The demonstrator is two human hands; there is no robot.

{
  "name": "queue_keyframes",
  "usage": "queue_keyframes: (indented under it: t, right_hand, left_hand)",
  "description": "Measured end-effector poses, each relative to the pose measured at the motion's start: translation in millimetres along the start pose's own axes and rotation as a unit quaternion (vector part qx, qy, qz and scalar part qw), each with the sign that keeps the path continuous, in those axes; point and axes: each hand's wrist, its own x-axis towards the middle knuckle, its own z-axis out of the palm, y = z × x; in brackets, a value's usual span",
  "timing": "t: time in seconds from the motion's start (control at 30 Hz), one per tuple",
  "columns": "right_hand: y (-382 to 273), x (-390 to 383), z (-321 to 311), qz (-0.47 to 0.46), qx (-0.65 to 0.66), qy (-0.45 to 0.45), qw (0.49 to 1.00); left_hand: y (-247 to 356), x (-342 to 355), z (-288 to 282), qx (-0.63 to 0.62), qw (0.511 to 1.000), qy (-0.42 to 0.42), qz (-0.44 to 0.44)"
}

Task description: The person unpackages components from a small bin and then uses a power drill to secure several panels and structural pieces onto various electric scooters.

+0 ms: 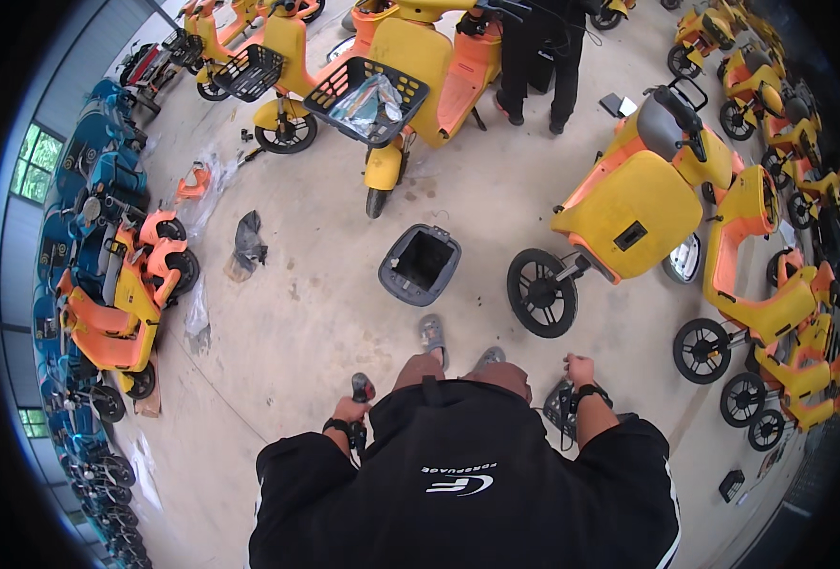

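Note:
My left hand (350, 412) hangs by my left hip, closed on a small black-and-red tool (363, 387), whose exact kind I cannot make out. My right hand (579, 370) is out at my right side with curled fingers; what they hold, if anything, is too small to tell. Just below it is a dark object (557, 410), partly behind my arm. In front of my sandalled feet stands an open dark plastic bin (418, 267). A yellow scooter (628, 218) with a black front wheel (541, 294) is to the right of it.
Scooters with baskets (366, 102) stand ahead; more yellow scooters (752, 294) line the right, orange-yellow ones (116, 322) and teal ones the left. A person in dark trousers (538, 66) stands at the back. Plastic sheeting (249, 242) and small items lie on the concrete floor (306, 294).

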Motion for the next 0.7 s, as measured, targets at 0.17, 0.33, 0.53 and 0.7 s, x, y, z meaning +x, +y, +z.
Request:
queue_keyframes:
  t: [0.17, 0.33, 0.53, 0.7]
  right_hand:
    - [-75, -8, 60, -0.108, -0.027, -0.037, 0.993]
    - [-84, -37, 146, -0.102, -0.14, -0.105, 0.979]
    - [-124, -88, 263, -0.14, -0.384, -0.11, 0.906]
    - [-235, -127, 366, -0.221, -0.308, -0.181, 0.908]
  left_hand:
    - [-116, 6, 19, 0.019, 0.994, -0.056, -0.088]
    - [-193, 62, 15, 0.041, 0.99, -0.068, 0.116]
    - [-179, 100, -109, -0.069, 0.995, -0.07, -0.021]
    - [-147, 130, -219, -0.39, 0.918, 0.023, -0.068]
